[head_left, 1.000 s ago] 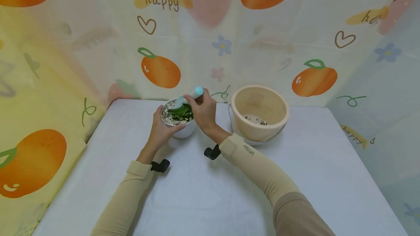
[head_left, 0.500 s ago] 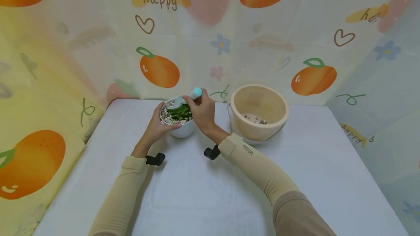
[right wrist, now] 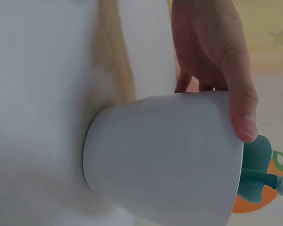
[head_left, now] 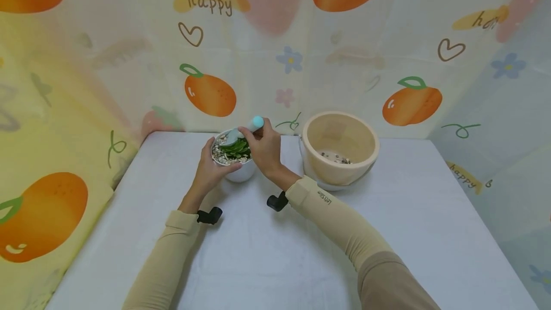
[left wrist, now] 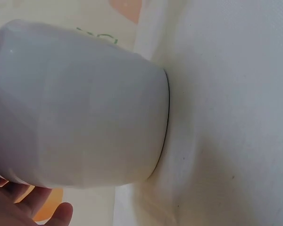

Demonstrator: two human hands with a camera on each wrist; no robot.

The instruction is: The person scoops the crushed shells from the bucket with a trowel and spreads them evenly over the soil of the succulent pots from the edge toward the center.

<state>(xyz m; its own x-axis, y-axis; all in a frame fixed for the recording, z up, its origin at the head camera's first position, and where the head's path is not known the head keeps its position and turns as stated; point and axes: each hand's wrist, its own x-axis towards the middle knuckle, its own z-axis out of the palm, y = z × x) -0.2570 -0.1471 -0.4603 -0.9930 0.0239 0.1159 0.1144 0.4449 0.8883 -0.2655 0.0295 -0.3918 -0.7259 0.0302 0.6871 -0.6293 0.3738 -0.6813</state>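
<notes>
White, the pot point(head_left: 241, 173) stands upright on the counter point(head_left: 275, 252), gripped by the left hand point(head_left: 208, 170) — the right hand point(head_left: 265, 148) holds a blue shovel point(head_left: 252, 125), its blade point(head_left: 231, 138) just beside the green plant point(head_left: 238, 149) inside.

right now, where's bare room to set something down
Bare: the white tabletop right of the round beige bucket, and between the beige left sleeve and beige right sleeve. Crowded: around the round white pot, gripped by the left hand while the right hand holds a blue-green scoop there.
</notes>
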